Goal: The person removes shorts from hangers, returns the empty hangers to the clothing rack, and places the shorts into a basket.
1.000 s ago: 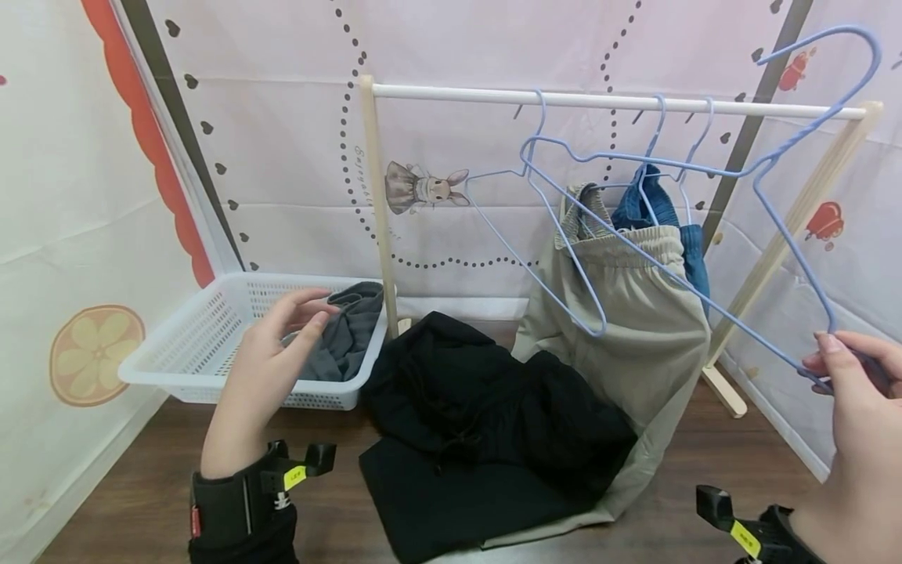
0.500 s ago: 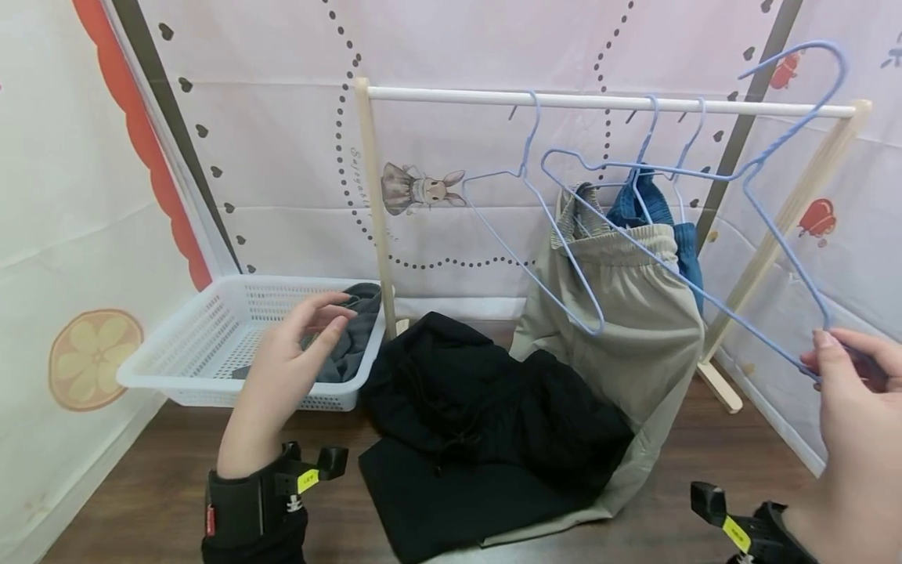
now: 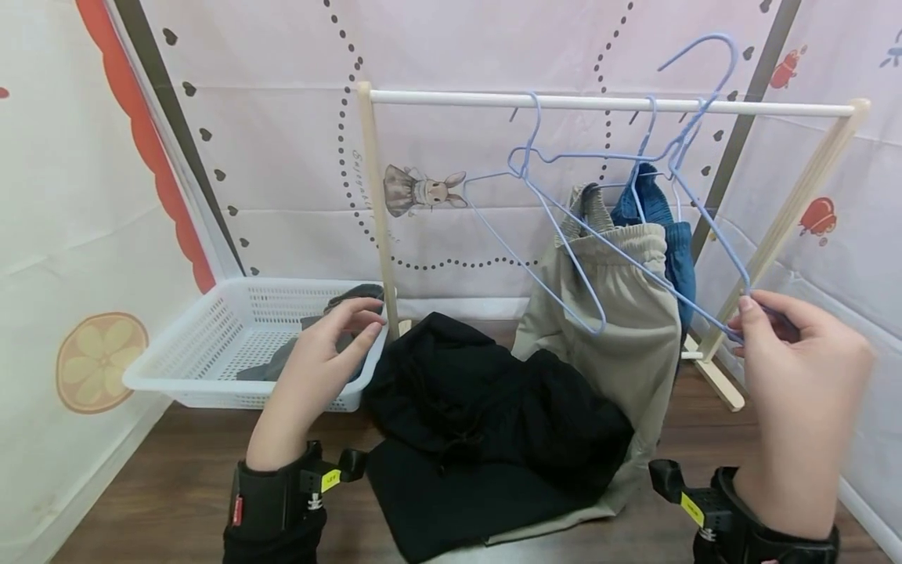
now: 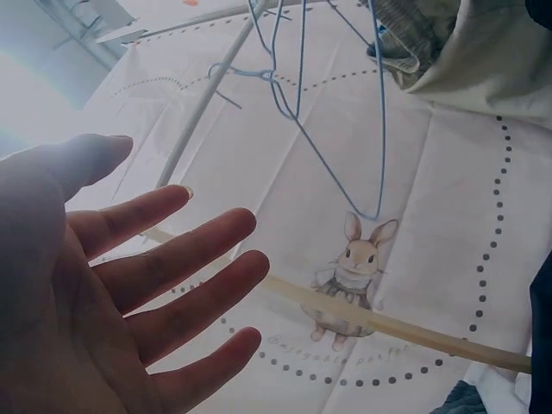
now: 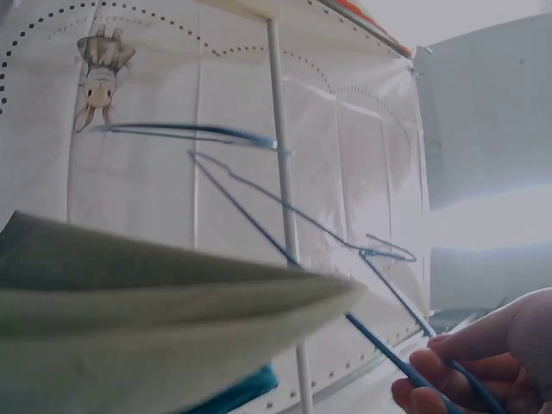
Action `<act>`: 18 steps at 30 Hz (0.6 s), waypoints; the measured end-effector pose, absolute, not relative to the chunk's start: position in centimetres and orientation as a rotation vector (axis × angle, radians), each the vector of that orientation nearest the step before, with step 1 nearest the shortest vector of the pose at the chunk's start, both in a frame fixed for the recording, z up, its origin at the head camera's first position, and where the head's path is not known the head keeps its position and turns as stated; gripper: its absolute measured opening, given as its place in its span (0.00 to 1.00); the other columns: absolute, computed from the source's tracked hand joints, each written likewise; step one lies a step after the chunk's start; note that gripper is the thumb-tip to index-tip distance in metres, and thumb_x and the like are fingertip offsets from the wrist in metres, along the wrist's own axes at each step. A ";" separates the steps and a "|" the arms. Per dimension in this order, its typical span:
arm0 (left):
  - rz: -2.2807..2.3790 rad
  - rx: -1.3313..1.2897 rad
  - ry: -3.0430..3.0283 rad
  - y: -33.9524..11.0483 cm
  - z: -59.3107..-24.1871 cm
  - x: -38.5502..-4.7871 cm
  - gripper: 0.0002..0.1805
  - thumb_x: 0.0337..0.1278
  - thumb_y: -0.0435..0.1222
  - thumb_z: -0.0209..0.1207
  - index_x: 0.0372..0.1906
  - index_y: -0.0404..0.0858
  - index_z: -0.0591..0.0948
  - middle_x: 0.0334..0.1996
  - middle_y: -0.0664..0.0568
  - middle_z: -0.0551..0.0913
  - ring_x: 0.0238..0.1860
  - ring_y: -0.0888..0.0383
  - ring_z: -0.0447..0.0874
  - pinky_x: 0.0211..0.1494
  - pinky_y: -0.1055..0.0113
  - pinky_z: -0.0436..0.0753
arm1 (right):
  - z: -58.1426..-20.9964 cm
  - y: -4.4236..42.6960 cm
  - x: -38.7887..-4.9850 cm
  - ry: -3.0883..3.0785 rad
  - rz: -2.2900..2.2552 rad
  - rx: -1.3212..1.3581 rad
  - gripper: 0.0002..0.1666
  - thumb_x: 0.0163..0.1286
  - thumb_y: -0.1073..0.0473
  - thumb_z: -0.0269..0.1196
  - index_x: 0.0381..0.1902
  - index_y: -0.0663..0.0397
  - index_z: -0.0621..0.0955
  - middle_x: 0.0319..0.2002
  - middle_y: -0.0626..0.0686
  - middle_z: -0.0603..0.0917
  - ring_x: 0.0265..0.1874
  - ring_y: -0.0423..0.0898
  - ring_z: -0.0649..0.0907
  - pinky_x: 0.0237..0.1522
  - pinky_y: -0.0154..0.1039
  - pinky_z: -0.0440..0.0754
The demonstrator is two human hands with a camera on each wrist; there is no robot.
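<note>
Surface: brown, wood-grained floor or tabletop [image 3: 148,478] (cannot tell which), lower than the fingers of both hands. Directly on it: white basket [image 3: 190,384], below and to the left of the fingers of the left hand [image 3: 317,364]; black clothing [image 3: 486,415], heaped between the two hands' fingers; beige trousers [image 3: 620,305], lower end only, partly under the black clothing; wooden rack foot [image 3: 722,389], below the fingers of the right hand [image 3: 803,345].
</note>
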State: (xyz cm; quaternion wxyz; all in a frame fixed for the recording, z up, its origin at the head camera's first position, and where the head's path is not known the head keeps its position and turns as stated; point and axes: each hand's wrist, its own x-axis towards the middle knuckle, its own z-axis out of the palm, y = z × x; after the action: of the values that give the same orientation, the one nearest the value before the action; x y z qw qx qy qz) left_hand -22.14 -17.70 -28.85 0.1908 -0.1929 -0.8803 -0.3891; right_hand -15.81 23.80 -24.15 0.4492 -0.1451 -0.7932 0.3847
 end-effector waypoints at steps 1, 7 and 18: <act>-1.087 -0.545 -2.473 -17.7 -28.9 -22.2 0.23 0.72 0.49 0.50 0.64 0.43 0.73 0.53 0.45 0.82 0.59 0.47 0.75 0.58 0.40 0.72 | -24.0 23.5 -15.8 -1.973 0.948 -0.354 0.17 0.71 0.55 0.61 0.47 0.61 0.86 0.21 0.29 0.75 0.18 0.25 0.77 0.25 0.17 0.74; -1.069 -0.573 -2.467 -17.6 -28.8 -22.2 0.22 0.73 0.48 0.50 0.64 0.43 0.73 0.51 0.47 0.82 0.56 0.48 0.76 0.55 0.43 0.74 | -22.7 21.9 -15.9 -2.012 0.994 -0.269 0.15 0.70 0.59 0.62 0.50 0.60 0.85 0.26 0.43 0.83 0.18 0.25 0.79 0.25 0.18 0.75; -1.073 -0.603 -2.450 -17.1 -28.5 -21.9 0.21 0.73 0.46 0.50 0.64 0.41 0.73 0.52 0.46 0.82 0.56 0.48 0.76 0.54 0.43 0.73 | -23.1 18.7 -17.0 -2.070 0.765 -0.095 0.16 0.74 0.63 0.56 0.52 0.64 0.84 0.33 0.61 0.87 0.28 0.46 0.86 0.29 0.15 0.67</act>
State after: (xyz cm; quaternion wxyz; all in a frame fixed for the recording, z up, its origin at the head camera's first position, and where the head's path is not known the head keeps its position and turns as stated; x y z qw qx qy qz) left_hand -21.86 -17.12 -28.49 0.1986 -0.2154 -0.8757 -0.3837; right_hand -17.02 18.67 -23.13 0.4496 -0.0384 -0.8371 0.3094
